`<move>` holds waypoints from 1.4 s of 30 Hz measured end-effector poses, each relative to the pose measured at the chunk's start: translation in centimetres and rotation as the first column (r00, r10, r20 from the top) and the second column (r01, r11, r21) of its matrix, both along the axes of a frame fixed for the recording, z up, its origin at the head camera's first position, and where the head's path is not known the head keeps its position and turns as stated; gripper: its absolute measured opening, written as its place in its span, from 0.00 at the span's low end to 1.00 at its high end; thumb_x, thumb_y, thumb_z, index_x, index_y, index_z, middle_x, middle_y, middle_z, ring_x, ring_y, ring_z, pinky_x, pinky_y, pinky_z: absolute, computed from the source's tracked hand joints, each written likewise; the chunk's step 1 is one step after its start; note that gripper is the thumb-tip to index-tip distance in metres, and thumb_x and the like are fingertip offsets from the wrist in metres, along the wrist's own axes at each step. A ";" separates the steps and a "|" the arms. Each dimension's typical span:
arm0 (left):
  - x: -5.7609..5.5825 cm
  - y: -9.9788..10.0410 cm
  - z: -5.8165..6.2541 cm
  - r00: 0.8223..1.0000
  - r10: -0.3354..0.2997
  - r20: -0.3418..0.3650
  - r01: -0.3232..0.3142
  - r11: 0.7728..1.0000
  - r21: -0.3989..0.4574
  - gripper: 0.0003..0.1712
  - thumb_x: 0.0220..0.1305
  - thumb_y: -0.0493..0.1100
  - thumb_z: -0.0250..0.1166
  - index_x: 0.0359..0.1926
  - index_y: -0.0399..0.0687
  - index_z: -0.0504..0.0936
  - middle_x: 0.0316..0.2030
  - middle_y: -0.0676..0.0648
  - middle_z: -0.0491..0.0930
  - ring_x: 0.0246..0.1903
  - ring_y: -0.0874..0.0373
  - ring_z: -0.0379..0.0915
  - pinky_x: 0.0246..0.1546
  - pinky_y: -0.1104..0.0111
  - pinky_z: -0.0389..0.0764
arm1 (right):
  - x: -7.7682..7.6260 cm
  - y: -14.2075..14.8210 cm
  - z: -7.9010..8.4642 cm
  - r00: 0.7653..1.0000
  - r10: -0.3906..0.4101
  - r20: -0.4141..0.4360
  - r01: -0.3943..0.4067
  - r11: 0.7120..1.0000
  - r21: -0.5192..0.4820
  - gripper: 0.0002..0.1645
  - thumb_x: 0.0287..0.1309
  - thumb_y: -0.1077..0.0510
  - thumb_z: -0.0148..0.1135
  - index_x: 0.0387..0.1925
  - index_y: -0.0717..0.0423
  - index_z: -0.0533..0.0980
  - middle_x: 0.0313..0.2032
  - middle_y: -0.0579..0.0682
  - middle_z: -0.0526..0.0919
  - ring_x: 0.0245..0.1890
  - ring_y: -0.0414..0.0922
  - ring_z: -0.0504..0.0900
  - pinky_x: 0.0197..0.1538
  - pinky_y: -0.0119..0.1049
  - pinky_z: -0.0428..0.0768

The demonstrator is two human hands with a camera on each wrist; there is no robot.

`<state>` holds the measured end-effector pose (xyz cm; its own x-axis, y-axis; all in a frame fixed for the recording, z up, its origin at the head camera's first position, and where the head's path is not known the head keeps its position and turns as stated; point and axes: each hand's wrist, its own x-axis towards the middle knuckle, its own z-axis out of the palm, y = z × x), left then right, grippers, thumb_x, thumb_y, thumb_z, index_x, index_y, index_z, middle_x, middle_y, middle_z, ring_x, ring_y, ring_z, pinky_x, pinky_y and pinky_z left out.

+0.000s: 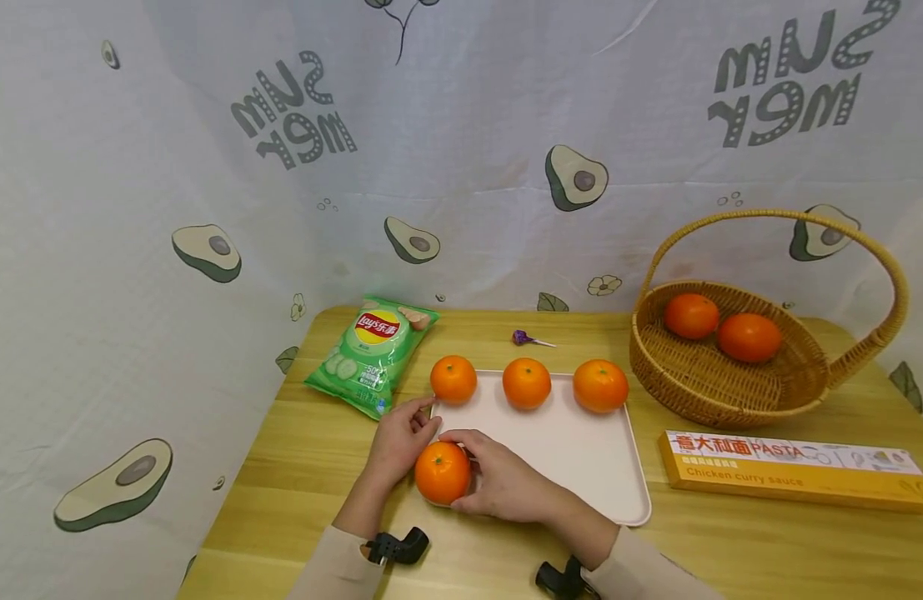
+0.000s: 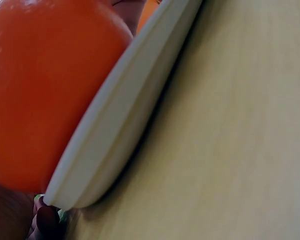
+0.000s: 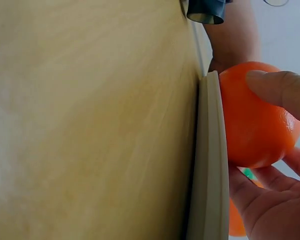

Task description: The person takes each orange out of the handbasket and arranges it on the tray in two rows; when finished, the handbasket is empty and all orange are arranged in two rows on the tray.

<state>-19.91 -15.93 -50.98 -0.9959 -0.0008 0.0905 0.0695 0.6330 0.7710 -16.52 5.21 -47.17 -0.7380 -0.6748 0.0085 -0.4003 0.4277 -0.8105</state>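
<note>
My right hand [image 1: 502, 479] curls its thumb and fingers round an orange [image 1: 442, 473] at the near left corner of a pale tray [image 1: 581, 467]. In the right wrist view, the thumb [image 3: 280, 90] lies across this orange [image 3: 255, 125], right by the tray's rim [image 3: 212, 160]. My left hand [image 1: 401, 443] is at the tray's left edge, its thumb over the rim and its fingers along the outside. The left wrist view shows its fingers [image 2: 47, 220] partly hidden behind the tray corner. Three more oranges [image 1: 526, 384] stand in a row along the far rim.
A green chip bag [image 1: 374, 354] lies at the back left, and a purple lollipop [image 1: 532, 338] behind the tray. To the right are a handled wicker basket [image 1: 724, 383] with two orange fruits [image 1: 749, 337] and a yellow pasta box [image 1: 799, 471]. A printed curtain [image 1: 476, 125] hangs behind the table.
</note>
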 end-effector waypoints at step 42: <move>0.0 0.2 0.2 1.000 0.018 0.009 -0.018 1.000 -0.003 0.19 0.66 0.44 0.69 0.56 0.45 0.85 0.30 0.51 0.79 0.28 0.60 0.70 0.30 0.74 0.74 | -2.4 14.3 7.3 0.886 -0.243 -0.395 0.330 0.929 0.170 0.32 0.55 0.52 0.77 0.60 0.53 0.77 0.60 0.57 0.80 0.58 0.59 0.81 0.58 0.58 0.81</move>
<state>-19.91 -15.75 -50.76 -0.9965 -0.0188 0.0814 0.0509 0.6361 0.7699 -18.92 19.56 -39.84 -0.8738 -0.4500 0.1845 -0.4775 0.7217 -0.5012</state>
